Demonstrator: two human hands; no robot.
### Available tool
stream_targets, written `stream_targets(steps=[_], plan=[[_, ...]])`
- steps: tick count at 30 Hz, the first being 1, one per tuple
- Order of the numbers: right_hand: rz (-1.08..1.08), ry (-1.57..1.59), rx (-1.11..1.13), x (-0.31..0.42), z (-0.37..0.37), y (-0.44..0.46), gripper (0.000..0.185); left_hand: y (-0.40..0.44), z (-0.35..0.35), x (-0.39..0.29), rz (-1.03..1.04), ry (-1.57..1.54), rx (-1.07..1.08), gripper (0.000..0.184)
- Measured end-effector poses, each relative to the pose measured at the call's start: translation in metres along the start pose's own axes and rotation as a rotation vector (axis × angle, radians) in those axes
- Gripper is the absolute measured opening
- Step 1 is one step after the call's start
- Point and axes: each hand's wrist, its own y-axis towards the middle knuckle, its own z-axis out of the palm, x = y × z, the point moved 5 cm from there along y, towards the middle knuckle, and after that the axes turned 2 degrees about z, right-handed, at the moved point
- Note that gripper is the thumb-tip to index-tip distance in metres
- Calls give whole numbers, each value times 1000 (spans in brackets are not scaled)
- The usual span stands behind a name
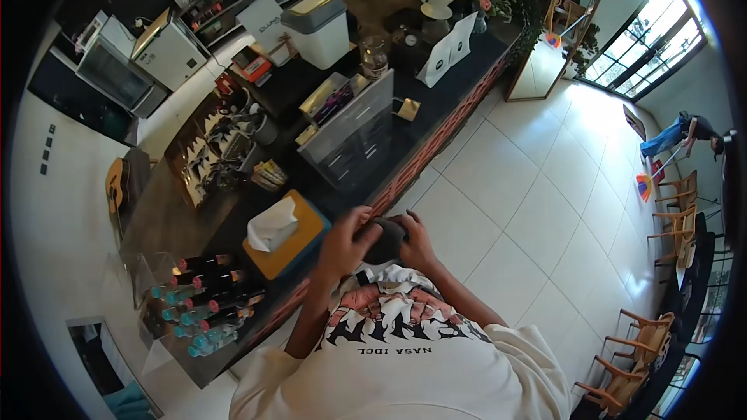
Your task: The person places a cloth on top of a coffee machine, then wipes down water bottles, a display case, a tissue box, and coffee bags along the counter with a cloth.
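Note:
Close in front of my chest, both hands hold a dark grey, rounded, soft-looking thing (384, 243); its exact kind does not show. My left hand (348, 243) closes on its left side, with the thumb across the top. On the opposite side, my right hand (418, 243) grips it with bent fingers. Some fingertips are hidden behind it. The hands are beside the edge of the dark counter (331, 202), near a yellow tissue box (307, 235) with a white tissue sticking out.
Bottles (206, 303) stand at the counter's near end. Beyond the tissue box are a clear upright panel (354, 128), a cutlery tray (210, 152) and a white bin (317, 35). Wooden chairs (642, 338) line the right side. Another person (685, 134) sweeps with a colourful broom (644, 185).

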Motion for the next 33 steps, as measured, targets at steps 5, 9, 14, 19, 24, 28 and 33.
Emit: stream_targets(steps=[5, 9, 14, 19, 24, 28, 33], plan=[[323, 244, 74, -29, -65, 0, 28, 16, 82, -3, -10, 10, 167, 37], [389, 188, 80, -54, -95, -2, 32, 33, 100, 20, -274, -126, 191, 31], [277, 188, 73, -57, -105, 17, 39, 71, 99, 27, -151, -132, 93, 14], [475, 439, 212, -82, -120, 37, 35, 124, 114, 18, -52, -188, 29, 19], [278, -125, -135, -124, -168, 73, 27, 183, 127, -44, 51, -97, 193, 24], [197, -639, -528, -122, -221, 106, 31, 238, 131, -56, 134, 57, 237, 27], [-6, -809, -742, -136, -291, 125, 38, 277, 131, -69, 25, 297, 207, 35]])
